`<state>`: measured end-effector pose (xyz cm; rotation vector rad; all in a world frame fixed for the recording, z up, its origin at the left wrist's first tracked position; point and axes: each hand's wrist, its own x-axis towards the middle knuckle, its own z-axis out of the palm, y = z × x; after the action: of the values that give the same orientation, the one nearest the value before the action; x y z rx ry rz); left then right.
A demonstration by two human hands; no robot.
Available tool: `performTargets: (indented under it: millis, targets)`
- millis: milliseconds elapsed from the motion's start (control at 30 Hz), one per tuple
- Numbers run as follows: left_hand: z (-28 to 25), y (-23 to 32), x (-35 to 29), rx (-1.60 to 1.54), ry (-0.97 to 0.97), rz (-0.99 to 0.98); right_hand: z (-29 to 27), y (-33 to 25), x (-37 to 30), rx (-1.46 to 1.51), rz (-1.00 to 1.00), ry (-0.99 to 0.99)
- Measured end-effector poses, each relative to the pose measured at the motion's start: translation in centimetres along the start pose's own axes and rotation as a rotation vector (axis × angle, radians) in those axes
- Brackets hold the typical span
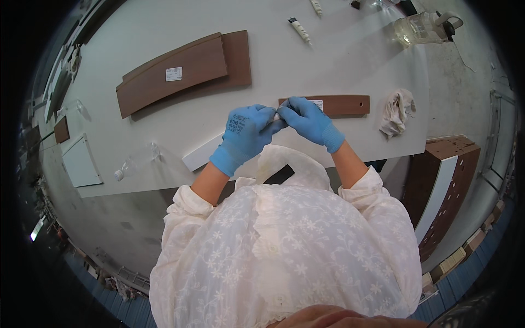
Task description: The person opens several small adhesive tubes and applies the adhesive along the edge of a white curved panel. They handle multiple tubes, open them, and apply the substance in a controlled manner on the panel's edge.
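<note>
Both my hands wear blue gloves and meet at the table's front middle. My left hand is closed, its fingertips pinched around a small whitish thing that the fingers mostly hide. My right hand is closed too, thumb and fingers pressed at the other end of the same thing. Just beyond the right hand lies a narrow brown board with a hole near its right end and a white label partly covered by my fingers. A white strip reaches out from beside my left wrist.
Two curved brown panels lie stacked at the back left of the white table. Small tubes and a clear jug are at the back. A crumpled cloth sits right, a plastic bottle left. Brown boards are stacked beside the table.
</note>
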<state>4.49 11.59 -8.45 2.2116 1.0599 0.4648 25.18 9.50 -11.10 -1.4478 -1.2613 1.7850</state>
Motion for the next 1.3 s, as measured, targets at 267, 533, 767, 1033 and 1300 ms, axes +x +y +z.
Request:
performTargets:
  millis: [267,533,767,1033,1300]
  targets:
    - [2.0,0.4,2.1,0.269,0.062,0.087,-2.6,0.0,1.6,0.145,0.249,-0.083]
    - [2.3,0.0,4.5,0.266,-0.016,0.026,-5.1,0.6,2.4,0.340,0.151,-0.162]
    - [2.9,0.1,7.0,0.497,-0.197,0.002,-6.6,1.2,4.4,0.439,0.295,-0.120]
    - [2.3,-4.7,11.4,0.272,0.241,0.062,-13.5,2.2,7.8,0.568,0.079,0.324]
    - [4.7,-9.3,11.7,0.367,0.159,-0.094,-21.6,2.8,13.0,0.682,-0.008,0.729]
